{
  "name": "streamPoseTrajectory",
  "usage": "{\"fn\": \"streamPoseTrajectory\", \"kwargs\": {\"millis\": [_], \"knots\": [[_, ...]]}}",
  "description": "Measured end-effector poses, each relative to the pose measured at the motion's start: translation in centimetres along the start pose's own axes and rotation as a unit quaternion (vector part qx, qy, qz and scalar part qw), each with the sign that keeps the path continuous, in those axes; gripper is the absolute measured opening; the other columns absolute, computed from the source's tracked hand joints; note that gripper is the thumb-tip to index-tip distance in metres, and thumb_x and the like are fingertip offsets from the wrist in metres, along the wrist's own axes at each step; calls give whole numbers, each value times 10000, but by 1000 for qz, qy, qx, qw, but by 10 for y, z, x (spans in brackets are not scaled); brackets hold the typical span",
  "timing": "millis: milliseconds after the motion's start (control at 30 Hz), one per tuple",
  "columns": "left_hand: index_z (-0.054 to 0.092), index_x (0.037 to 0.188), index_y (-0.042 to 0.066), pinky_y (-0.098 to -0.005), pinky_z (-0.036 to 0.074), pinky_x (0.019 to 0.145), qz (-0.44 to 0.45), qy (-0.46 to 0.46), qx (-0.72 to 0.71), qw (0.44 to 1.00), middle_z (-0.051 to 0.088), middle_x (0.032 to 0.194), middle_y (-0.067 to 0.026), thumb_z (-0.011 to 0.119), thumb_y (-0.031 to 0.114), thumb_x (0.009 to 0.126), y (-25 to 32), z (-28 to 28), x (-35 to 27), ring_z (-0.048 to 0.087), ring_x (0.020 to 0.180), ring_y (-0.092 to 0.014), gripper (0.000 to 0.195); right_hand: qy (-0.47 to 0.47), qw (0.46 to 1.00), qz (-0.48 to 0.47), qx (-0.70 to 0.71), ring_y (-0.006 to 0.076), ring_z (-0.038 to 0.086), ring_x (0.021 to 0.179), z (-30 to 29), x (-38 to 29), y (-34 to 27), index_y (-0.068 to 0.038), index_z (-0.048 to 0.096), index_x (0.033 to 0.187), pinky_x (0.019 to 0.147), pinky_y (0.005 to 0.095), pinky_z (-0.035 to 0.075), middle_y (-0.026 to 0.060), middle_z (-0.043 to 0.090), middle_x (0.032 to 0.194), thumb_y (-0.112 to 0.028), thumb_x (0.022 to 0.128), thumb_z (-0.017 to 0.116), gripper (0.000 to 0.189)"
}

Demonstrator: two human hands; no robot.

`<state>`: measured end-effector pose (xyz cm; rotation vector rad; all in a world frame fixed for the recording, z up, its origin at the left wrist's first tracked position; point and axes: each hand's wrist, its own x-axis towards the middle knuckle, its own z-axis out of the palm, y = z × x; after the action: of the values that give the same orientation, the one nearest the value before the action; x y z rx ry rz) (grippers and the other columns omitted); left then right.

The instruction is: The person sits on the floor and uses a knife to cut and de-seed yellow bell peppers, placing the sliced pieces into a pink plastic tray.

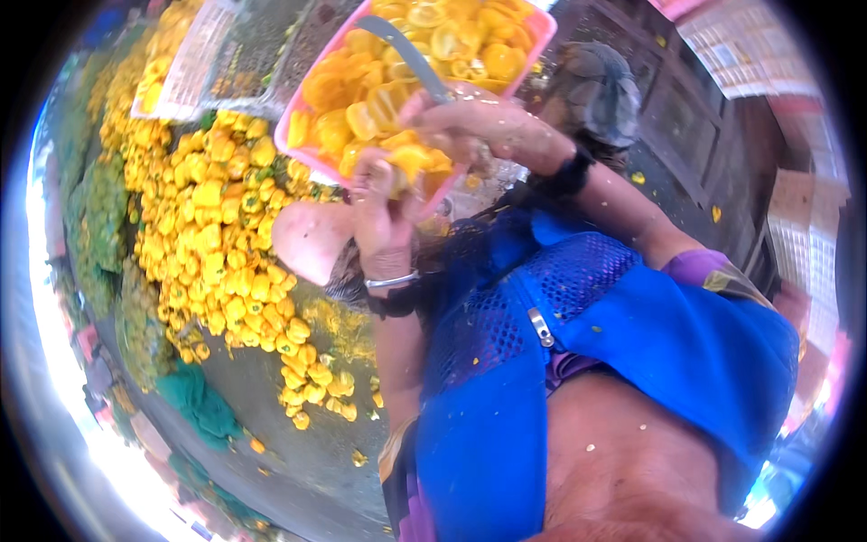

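A pink plastic tub (545, 34) full of cut yellow bell pepper pieces (455, 39) stands before me at the top of the view. My right hand (467, 125) grips a knife with a curved grey blade (401, 49), which points up and left over the tub. At the tub's near edge, my left hand (381, 193) has its fingers curled around a yellow pepper piece (410, 161). The two hands are close together, and motion blurs the fingers. The knife's handle is hidden in my right fist.
Whole yellow bell peppers (230, 223) lie heaped on the floor to the left. A white plastic crate (193, 61) stands beyond them. Green netting (196, 403) lies at lower left. My bent knees (315, 240) flank the tub. White crates (745, 51) are at upper right.
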<state>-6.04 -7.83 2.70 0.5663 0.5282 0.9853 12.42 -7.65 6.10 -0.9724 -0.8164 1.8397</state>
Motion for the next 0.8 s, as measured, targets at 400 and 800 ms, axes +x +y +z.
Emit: {"fn": "streamPoseTrajectory", "kwargs": {"millis": [400,800], "knots": [[554,936,63,-179,331,370,1,46,77,996,565,685,-66,580,259,903,-6,-1,9,442,438,-89,201,32,995,1,-95,35,394,361,-11,10,20,-20,579,985,299,188,298,-1,522,592,-345,867,598,347],[505,1154,23,-287,467,771,8,244,52,968,591,1060,-88,508,335,935,-19,-9,40,578,946,-165,381,21,913,-207,-350,150,623,771,-16,29,41,-15,580,1067,707,298,493,73,663,884,-223,817,667,336]]}}
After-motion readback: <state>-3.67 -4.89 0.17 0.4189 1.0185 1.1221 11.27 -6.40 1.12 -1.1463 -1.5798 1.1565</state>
